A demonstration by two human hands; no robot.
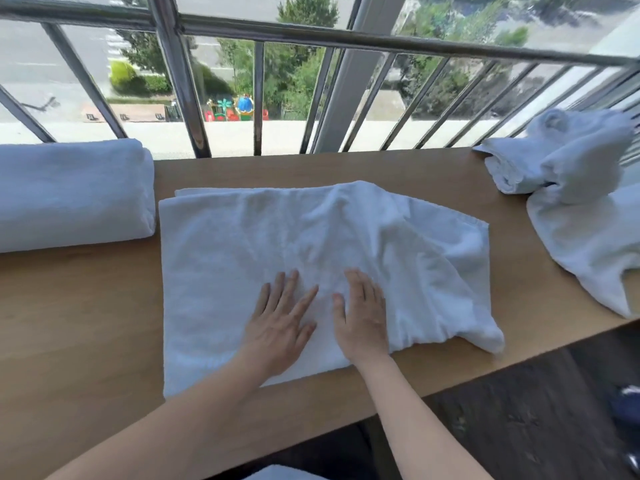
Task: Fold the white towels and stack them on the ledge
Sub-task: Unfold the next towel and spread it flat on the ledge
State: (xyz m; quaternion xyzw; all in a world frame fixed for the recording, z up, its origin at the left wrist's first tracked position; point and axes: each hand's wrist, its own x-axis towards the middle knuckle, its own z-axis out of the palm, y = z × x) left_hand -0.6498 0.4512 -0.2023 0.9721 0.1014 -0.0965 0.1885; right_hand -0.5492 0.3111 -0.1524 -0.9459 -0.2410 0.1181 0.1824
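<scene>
A white towel (242,258) lies spread on the wooden ledge (79,306), doubled over, its right side rumpled and bunched. My left hand (280,323) and my right hand (363,313) rest flat on it side by side near its front edge, fingers apart, holding nothing. A folded white towel (69,195) sits at the left end of the ledge. At the right end lies a loose heap of white towels (575,188), one of them draping toward the front edge.
A metal railing (311,36) with upright bars runs along the far side of the ledge, before a window over a street and playground. Dark floor (519,420) shows below the ledge at the lower right.
</scene>
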